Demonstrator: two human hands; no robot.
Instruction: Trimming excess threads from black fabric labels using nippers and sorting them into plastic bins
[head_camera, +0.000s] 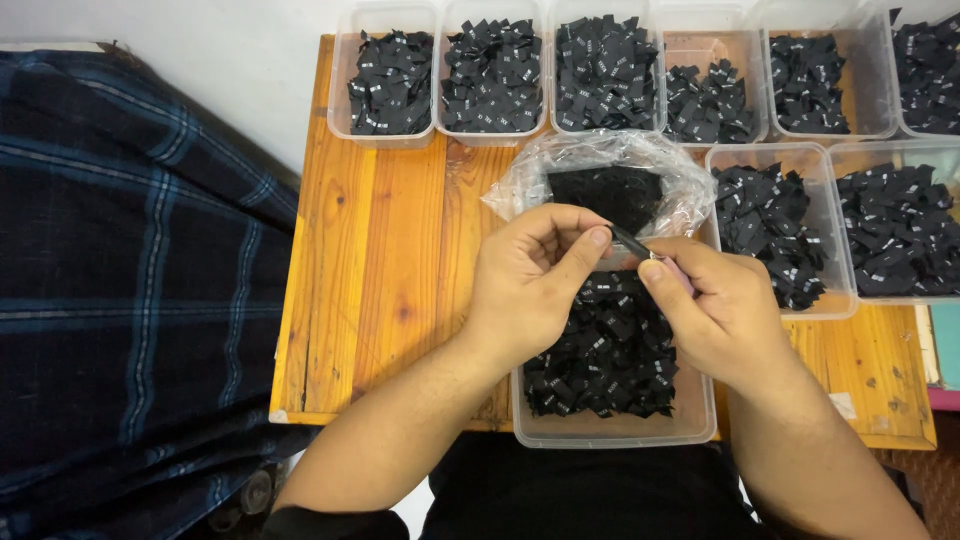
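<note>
A clear tub (612, 428) of black labels (605, 360) was set nearest. One label (630, 241) (small, black) was pinched between left hand (530, 280) and right hand (720, 310).

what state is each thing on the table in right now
left hand: fingers pinching one small black label
right hand: fingers pinching the same label
near tub: lidless, partly full of black labels
plastic bag: open, black labels inside
back row tubs: lidless, holding black labels
wooden table: bare at left
</note>
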